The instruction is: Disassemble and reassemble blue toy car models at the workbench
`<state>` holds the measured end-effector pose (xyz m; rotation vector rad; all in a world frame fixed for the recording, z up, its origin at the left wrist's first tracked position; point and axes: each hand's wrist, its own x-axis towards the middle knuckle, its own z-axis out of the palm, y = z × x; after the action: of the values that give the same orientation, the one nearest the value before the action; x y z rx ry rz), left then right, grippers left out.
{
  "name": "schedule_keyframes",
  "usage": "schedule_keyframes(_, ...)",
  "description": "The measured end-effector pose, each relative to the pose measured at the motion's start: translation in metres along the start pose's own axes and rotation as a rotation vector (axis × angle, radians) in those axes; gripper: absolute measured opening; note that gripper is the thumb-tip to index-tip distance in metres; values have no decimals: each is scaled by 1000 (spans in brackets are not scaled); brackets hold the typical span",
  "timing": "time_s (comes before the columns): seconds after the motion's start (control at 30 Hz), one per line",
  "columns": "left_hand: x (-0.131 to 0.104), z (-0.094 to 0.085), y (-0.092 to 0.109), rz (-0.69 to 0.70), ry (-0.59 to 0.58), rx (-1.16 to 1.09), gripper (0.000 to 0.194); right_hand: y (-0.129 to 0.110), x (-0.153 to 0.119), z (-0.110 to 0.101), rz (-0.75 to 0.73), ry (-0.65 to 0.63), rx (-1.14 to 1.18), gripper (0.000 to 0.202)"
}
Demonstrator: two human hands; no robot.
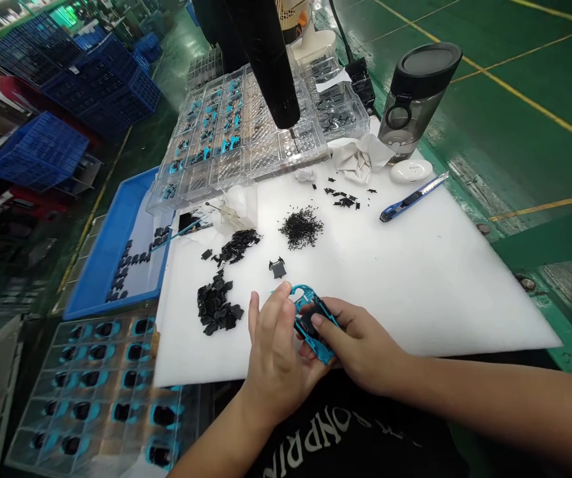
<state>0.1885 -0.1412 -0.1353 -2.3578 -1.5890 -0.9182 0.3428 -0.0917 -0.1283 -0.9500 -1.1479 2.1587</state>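
A blue toy car body (320,342) with black parts inside is held between both hands above the near edge of the white board. My left hand (279,345) steadies it from the left, its fingers raised along the side and partly covering the shell. My right hand (358,335) grips the other side, the thumb pressing on a black piece (308,320) in the shell. Just beyond the hands lies a single black bracket-like part (278,267). Piles of flat black pieces (216,305), thin black pieces (239,245) and tiny black pins (302,228) lie on the board.
A black electric screwdriver (279,86) hangs over clear compartment trays (246,159). On the right are a blue utility knife (413,197), a white oval case (411,170) and a bottle (418,99). A blue bin (84,292) and a tray of car bodies (109,348) stand left.
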Motion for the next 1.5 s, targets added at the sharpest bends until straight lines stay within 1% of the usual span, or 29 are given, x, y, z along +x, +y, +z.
schedule_keyframes(0.07,0,-1,3,33,11,10,103,1,-3,2,-59,95,-127,23)
schedule_keyframes(0.17,1,-2,6,48,9,21,103,2,-5,3,-133,157,-292,21)
schedule_keyframes(0.3,0,-3,8,52,16,39,98,3,-7,3,-165,156,-413,25)
schedule_keyframes(0.47,-1,-3,11,57,21,49,96,2,-7,3,-151,145,-438,27)
schedule_keyframes(0.7,-1,-3,12,46,10,2,104,4,-7,3,-129,126,-369,25)
schedule_keyframes(0.9,-3,-1,11,6,3,-27,109,3,-8,1,-149,129,-385,16)
schedule_keyframes(1.17,-2,-1,10,38,18,10,108,1,-7,1,-116,102,-326,22)
schedule_keyframes(1.3,-4,1,8,43,22,8,109,2,-7,0,-127,87,-349,24)
schedule_keyframes(1.4,-4,-1,6,-15,4,-53,110,3,-6,-3,-103,36,-284,22)
schedule_keyframes(1.43,-3,-3,6,-39,-5,-92,110,4,-6,-4,-93,0,-218,23)
schedule_keyframes(1.5,-2,-7,4,-89,-36,-187,111,5,-4,-7,-68,-106,-21,33)
